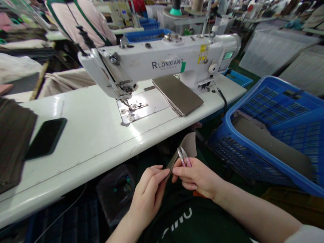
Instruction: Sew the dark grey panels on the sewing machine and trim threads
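Over my lap, in front of the sewing table's edge, my left hand pinches one end of a brown-grey fabric piece. The piece rises away from me and its far end curls over to a paler side. Close beside it, my right hand is closed around small thread snips with pinkish handles. Their two blades point up and away, slightly apart, in front of the fabric. The right fingertips are near the fabric's edge; whether they touch it I cannot tell.
A white sewing machine stands on the table. Stacked brown-grey pieces lie beneath its arm. A phone and a dark fabric pile are at left. On the right, a blue basket holds similar pieces. A person sits beyond.
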### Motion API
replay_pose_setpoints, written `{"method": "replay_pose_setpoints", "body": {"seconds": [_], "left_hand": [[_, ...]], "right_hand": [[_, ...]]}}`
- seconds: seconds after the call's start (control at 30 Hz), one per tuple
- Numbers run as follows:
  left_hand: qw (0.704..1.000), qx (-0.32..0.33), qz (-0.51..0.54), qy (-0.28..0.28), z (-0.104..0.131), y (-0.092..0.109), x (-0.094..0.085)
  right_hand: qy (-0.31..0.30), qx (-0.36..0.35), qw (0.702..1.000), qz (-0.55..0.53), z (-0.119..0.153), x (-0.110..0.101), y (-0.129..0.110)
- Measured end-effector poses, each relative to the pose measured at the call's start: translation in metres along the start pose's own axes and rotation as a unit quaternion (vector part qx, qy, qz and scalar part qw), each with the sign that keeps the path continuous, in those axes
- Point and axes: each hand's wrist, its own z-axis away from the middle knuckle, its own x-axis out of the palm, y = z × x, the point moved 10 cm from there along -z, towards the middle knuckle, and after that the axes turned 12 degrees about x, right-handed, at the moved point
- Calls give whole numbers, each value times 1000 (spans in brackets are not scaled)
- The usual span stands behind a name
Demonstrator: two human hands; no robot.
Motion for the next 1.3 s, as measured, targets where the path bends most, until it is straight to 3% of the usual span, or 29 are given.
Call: {"method": "replay_pose_setpoints", "body": {"seconds": [0.33,0.53,0.73,0.97,1.03,1.13,1.23,1.3], "left_hand": [[989,130,-67,10,4,18,-8],[988,130,-73,24,10,20,-11],[992,118,-34,29,2,22,-7],[992,125,4,18,1,23,-3],[995,95,19,15,2,18,0],[999,-20,46,-8,4,2,9],[988,-135,71,-37,6,-9,17],[977,-189,92,-47,5,-12,19]], "right_hand": [[-11,-38,999,-19,0,4,-1],[5,-15,999,31,5,-4,12],[37,-28,997,53,10,-9,7],[33,-50,998,35,7,-11,8],[37,-51,998,24,6,-12,10],[48,-59,997,29,6,-13,8],[83,-107,984,114,12,-12,-5],[113,-158,960,202,19,-9,-18]]}}
